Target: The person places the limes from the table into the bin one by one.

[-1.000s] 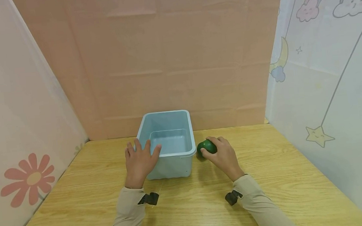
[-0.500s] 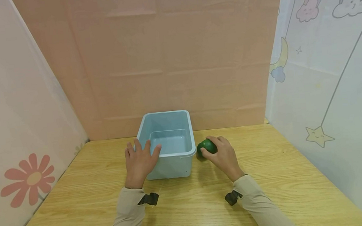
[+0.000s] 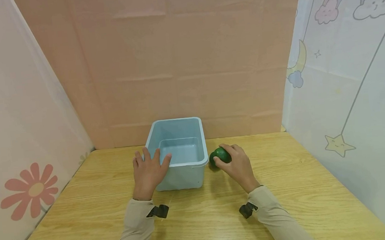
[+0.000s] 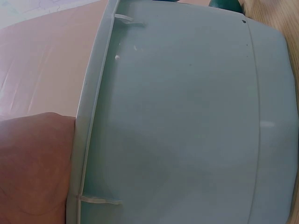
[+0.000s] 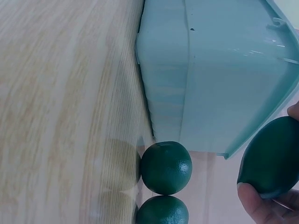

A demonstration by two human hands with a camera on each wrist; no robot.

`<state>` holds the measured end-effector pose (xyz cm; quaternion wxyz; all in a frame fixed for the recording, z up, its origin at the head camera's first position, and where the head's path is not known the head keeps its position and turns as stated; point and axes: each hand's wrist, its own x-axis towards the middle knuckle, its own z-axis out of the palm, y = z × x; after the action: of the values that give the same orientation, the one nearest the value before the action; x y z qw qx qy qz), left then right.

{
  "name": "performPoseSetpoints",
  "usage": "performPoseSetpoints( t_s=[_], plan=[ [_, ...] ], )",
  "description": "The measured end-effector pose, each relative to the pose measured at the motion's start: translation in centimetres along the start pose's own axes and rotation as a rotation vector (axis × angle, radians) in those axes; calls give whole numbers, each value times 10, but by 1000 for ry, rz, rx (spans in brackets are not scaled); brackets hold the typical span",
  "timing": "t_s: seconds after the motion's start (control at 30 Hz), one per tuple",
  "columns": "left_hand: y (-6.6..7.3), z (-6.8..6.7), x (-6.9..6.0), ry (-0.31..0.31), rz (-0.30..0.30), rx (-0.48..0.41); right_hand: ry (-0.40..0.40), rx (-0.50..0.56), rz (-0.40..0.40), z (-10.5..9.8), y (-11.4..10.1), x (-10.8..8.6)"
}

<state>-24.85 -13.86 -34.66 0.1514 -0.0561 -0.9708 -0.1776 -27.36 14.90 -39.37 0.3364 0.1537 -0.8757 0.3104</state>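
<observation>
My right hand (image 3: 236, 166) holds a smooth dark green lime (image 3: 223, 154) between thumb and fingers, just right of a light blue plastic tub (image 3: 180, 177). In the right wrist view the held lime (image 5: 271, 158) is oval with a pointed tip, raised off the table. Below it, two more limes sit on the wood: one lime (image 5: 166, 168) by the tub's corner and another lime (image 5: 162, 211) touching it. The head view mostly hides these behind the held one. With fingers spread, my left hand (image 3: 149, 175) rests on the tub's near left rim. No contents show inside the tub.
The wooden table (image 3: 195, 220) runs back to a tan paper sheet (image 3: 180, 67). Printed cloth hangs on both sides: the left cloth (image 3: 21, 113) bears a flower, the right cloth (image 3: 363, 119) a rainbow and a star.
</observation>
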Motion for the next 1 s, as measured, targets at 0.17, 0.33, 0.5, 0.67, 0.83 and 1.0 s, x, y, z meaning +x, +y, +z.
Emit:
performPoseSetpoints(
  t_s=[0.17,0.33,0.5,0.67,0.83,1.0],
  plan=[
    [0,0,0,-8,-6,-6,14,5,-18,1,1,0],
    [0,1,1,-12,-10,-10,25,6,-31,1,2,0],
    [0,0,1,-7,-6,-8,34,9,-39,1,3,0],
    [1,0,1,-9,-5,-16,38,17,-44,1,2,0],
    [1,0,0,-7,-4,-20,33,27,-42,2,2,-1],
    [1,0,-1,-3,-2,-20,41,29,-53,3,3,-1]
  ],
)
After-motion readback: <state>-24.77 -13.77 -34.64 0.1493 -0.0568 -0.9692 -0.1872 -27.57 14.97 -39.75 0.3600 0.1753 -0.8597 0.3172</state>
